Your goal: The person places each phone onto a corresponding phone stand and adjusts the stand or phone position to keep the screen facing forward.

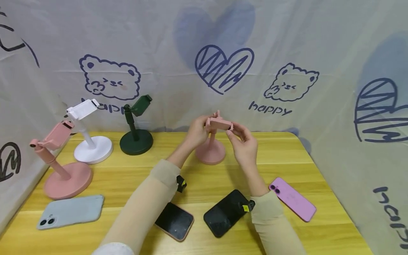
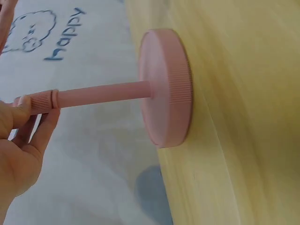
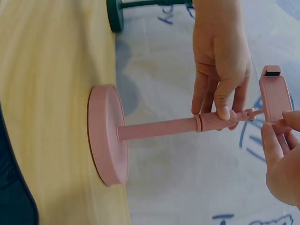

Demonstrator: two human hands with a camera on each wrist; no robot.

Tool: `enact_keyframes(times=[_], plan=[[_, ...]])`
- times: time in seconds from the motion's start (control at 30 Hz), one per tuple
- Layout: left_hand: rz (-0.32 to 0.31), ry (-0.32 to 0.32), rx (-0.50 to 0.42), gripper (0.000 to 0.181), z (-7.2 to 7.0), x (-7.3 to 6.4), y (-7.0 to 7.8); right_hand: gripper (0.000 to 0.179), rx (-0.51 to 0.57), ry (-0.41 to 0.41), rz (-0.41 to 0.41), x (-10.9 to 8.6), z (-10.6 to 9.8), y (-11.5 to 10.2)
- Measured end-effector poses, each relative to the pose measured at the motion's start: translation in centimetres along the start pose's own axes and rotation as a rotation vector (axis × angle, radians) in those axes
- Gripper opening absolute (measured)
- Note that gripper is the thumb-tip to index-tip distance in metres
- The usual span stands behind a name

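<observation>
A pink phone stand (image 1: 210, 153) stands upright near the table's back edge, its round base flat on the wood. My left hand (image 1: 198, 131) grips the ribbed collar (image 3: 216, 121) at the top of its post, thumb on one side and fingers on the other. At the upper end, my right hand (image 1: 245, 144) pinches one end of the phone clamp (image 3: 275, 96) between thumb and fingers. A thin neck joins clamp and collar. In the left wrist view the post (image 2: 103, 94) runs straight from the collar down to the base.
On the left stand another pink phone stand (image 1: 68, 180), a white one (image 1: 93, 150) and a dark green one (image 1: 136, 142). Nearer me lie a light blue phone (image 1: 71, 210), two dark-screened phones (image 1: 175, 221) (image 1: 224, 212) and a pink phone (image 1: 294, 200). A printed cloth hangs behind.
</observation>
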State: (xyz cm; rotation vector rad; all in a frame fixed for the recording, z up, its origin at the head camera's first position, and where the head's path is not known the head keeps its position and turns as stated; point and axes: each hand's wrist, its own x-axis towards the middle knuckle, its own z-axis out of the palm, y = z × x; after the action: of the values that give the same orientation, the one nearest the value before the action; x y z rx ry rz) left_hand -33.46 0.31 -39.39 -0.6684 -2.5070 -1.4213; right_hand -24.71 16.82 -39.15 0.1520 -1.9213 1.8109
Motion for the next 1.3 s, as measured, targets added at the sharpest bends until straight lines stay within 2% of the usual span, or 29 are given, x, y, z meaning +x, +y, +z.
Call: enact_keyframes(times=[0.1, 0.27, 0.5, 0.6, 0.73, 0.87, 0.97, 1.1, 1.2, 1.3], plan=[[-0.002, 0.007, -0.002, 0.031, 1.4, 1.2, 0.1, 0.036, -0.014, 0.036, 0.0, 0.8, -0.7, 0.5], [-0.038, -0.022, -0.024, 0.033, 3.2, 2.9, 0.6, 0.039, -0.006, 0.065, 0.006, 2.0, -2.2, 1.2], [-0.112, -0.055, -0.095, 0.028, 5.0, 4.9, 1.3, 0.051, -0.006, 0.033, 0.0, 2.7, -3.8, 2.3], [-0.123, -0.056, -0.119, 0.028, 5.6, 5.5, 1.5, 0.054, -0.018, 0.018, 0.004, 2.8, -4.3, 2.7], [-0.115, -0.045, -0.106, 0.025, 6.4, 6.3, 1.8, 0.054, -0.038, 0.025, -0.016, 3.2, -4.8, 3.0], [-0.124, -0.043, -0.098, 0.021, 7.2, 6.7, 2.3, 0.048, -0.02, 0.083, -0.039, 3.6, -5.0, 3.2], [-0.138, -0.056, -0.124, 0.026, 7.6, 6.6, 2.6, 0.043, -0.013, 0.125, -0.038, 3.7, -5.0, 3.1], [-0.148, -0.059, -0.154, 0.034, 7.8, 6.4, 2.8, 0.04, -0.012, 0.142, -0.035, 3.8, -4.9, 3.1], [-0.135, -0.063, -0.15, 0.034, 7.8, 6.4, 2.8, 0.038, -0.003, 0.145, -0.038, 4.0, -4.9, 3.0], [-0.087, -0.081, -0.155, 0.041, 7.5, 6.3, 2.8, 0.038, 0.008, 0.147, -0.046, 4.1, -4.9, 3.0]])
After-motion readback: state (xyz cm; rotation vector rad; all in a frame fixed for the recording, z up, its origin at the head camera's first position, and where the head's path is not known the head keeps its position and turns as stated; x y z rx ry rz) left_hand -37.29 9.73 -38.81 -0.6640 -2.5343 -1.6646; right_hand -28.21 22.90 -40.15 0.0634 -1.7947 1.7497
